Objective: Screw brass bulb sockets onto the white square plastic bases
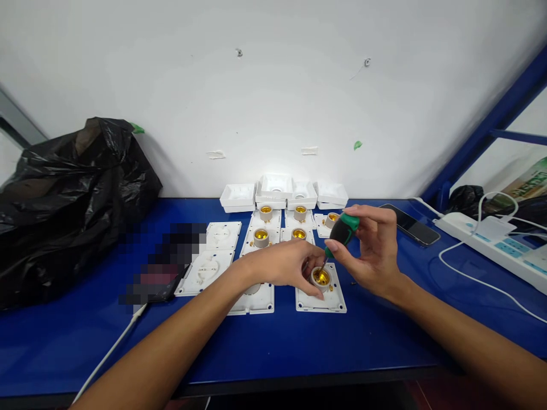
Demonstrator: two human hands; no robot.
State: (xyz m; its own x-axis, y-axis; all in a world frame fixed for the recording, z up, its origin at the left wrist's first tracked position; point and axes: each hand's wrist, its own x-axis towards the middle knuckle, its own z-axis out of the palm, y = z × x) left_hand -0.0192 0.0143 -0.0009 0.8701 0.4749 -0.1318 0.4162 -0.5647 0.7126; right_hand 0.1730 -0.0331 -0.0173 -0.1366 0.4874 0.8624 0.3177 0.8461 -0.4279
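Note:
My right hand [374,247] grips a screwdriver [343,229] with a green and black handle. Its shaft slants down into the brass-lined lamp socket [321,277], which stands on a square white base plate [322,304]. Against the socket's left side, my left hand [294,265] has its thumb in front and its fingers curled round behind, steadying it. Part of the fingers is hidden behind the socket. Just behind my hands, more white plates with lamp sockets [261,237] stand in rows, some covered by my left forearm.
White box covers [238,197] are stacked along the wall. Plates without sockets [205,270] lie left, beside a partly blurred phone with a cable. A black plastic bag [81,199] fills the far left. On the right are a phone [410,224] and a power strip [499,245] with white cables.

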